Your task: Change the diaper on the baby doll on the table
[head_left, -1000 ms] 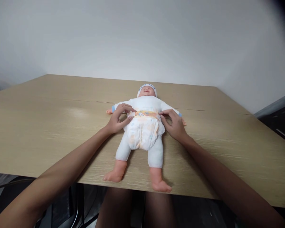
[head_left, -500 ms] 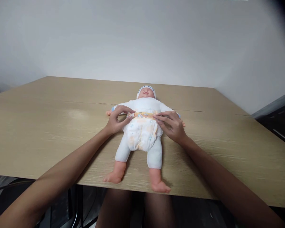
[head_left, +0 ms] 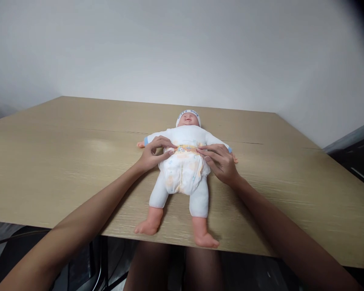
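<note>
A baby doll [head_left: 188, 131] in white clothes and a white cap lies on its back on the wooden table [head_left: 63, 161], feet at the near edge. It wears a white nappy [head_left: 183, 169] with an orange patterned waistband. My left hand [head_left: 153, 155] pinches the left end of the waistband between thumb and fingers. My right hand [head_left: 221, 161] rests on the right side of the nappy, its fingers laid flat across the waistband and pressing it down.
The table's near edge runs just below the doll's feet, with my knees under it. A plain white wall stands behind the table. A dark floor and a chair frame [head_left: 94, 262] show at the lower left.
My right hand's fingers have slid inward over the waistband and flattened on it. My left hand keeps its pinch and has shifted slightly inward. The doll has barely moved.
</note>
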Motion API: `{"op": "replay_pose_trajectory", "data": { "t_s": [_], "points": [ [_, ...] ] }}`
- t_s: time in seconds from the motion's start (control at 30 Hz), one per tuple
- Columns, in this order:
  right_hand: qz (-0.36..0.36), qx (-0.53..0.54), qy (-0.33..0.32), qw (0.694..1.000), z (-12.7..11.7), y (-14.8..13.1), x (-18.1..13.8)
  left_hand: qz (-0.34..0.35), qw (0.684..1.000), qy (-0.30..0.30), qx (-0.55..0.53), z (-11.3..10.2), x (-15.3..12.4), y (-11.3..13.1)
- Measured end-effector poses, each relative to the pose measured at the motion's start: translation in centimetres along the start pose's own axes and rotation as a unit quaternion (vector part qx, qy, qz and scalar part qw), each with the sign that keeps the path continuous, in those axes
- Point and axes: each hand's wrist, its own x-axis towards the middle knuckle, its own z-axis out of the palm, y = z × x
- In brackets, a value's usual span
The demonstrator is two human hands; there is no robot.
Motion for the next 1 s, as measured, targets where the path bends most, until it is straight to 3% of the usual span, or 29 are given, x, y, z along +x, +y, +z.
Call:
{"op": "replay_pose_trajectory", "data": {
  "t_s": [0.1, 0.17, 0.23, 0.3, 0.43, 0.5, 0.6, 0.73, 0.87, 1.0],
  "points": [
    [-0.01, -0.018, 0.025, 0.999, -0.2, -0.4, 0.2, -0.003, 1.0, 0.0, 0.03, -0.2, 0.3, 0.4],
    [-0.009, -0.028, 0.062, 0.998, -0.6, -1.8, 0.3, 0.01, 0.996, 0.016, 0.086, -0.3, 0.3, 2.0],
    [-0.011, -0.009, 0.091, 0.996, -1.2, -4.4, 0.4, 0.033, 0.986, 0.038, 0.159, -0.3, -0.3, 4.9],
    [-0.019, 0.034, 0.077, 0.996, -1.9, -8.2, 0.2, 0.048, 0.974, 0.041, 0.216, -0.1, -1.8, 8.7],
    [-0.027, 0.039, -0.136, 0.99, -2.8, -15.9, -1.8, 0.008, 0.956, -0.147, 0.255, 0.8, -7.5, 15.0],
    [0.019, 0.027, -0.207, 0.978, -2.9, -17.8, -3.4, -0.073, 0.945, -0.175, 0.267, 1.3, -10.2, 16.0],
    [0.116, -0.004, -0.209, 0.971, -3.0, -17.3, -5.5, -0.158, 0.928, -0.124, 0.313, 2.0, -12.0, 15.2],
    [0.207, -0.091, -0.13, 0.965, -2.8, -13.9, -6.5, -0.233, 0.884, -0.017, 0.405, 3.3, -10.8, 13.2],
    [0.245, -0.124, -0.085, 0.958, -1.6, -12.6, -5.4, -0.243, 0.869, 0.032, 0.43, 4.8, -9.2, 12.6],
    [0.254, -0.112, -0.074, 0.958, 0.0, -12.7, -3.8, -0.239, 0.864, 0.039, 0.441, 5.6, -8.8, 12.7]
  ]
}}
